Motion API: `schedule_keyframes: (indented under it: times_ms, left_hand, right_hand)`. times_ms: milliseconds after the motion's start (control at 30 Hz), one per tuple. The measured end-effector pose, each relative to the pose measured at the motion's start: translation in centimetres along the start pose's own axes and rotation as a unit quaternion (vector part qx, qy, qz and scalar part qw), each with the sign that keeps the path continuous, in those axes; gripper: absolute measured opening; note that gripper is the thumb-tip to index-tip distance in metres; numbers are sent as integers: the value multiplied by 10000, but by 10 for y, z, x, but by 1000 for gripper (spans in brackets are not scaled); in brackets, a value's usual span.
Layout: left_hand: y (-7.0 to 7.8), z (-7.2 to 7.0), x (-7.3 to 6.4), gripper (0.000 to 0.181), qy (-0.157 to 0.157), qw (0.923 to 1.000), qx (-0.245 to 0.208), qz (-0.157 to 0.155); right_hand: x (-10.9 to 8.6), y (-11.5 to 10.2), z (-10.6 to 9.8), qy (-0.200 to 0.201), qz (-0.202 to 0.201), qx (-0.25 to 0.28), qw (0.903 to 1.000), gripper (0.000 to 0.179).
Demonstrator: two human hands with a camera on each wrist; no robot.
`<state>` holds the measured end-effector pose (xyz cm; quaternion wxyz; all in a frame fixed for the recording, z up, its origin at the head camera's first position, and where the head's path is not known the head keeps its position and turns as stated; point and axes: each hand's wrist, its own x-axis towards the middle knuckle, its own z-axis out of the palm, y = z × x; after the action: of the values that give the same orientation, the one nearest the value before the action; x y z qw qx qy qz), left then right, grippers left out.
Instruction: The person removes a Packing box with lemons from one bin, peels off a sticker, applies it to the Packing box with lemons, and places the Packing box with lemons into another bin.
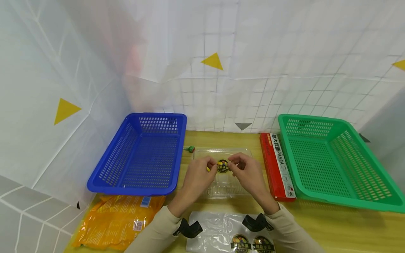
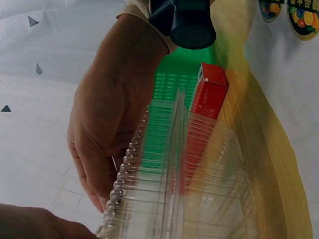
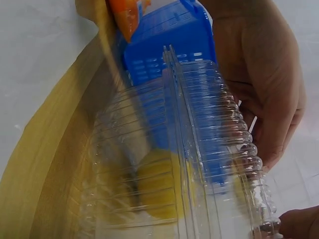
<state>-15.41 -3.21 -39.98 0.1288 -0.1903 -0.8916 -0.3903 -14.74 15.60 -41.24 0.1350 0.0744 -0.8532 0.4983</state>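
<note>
A clear plastic clamshell box [image 1: 221,191] stands closed on the table between both hands. Over its lid is a round black-and-gold sticker [image 1: 223,166] with a fruit picture. My left hand [image 1: 200,173] pinches the sticker's left edge between thumb and forefinger. At the right edge, the thumb and forefinger of my right hand [image 1: 249,172] pinch it too. The other fingers of both hands are bent. In the right wrist view, something yellow and rounded [image 3: 159,184] shows through the clear plastic. The sticker is out of sight in both wrist views.
A sheet [image 1: 215,228] with two more stickers lies in front. Left are a blue basket [image 1: 181,154] and an orange packet [image 1: 117,221]; right, a red pasta box [image 1: 272,168] beside a green basket [image 1: 286,154]. A small green-and-red item [image 1: 191,149] lies behind the left hand.
</note>
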Motion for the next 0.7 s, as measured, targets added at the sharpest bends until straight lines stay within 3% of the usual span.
schedule_keyframes:
  times_ms: [233,700]
  left_hand:
    - [-2,7,0,8,140,9988,458,-56]
    - [-1,11,-2,10,74,9951,981,-75]
  right_hand:
    - [0,4,2,46,-174,-307,9994,14]
    - [-1,8,6,224,-602,-730,9953,19]
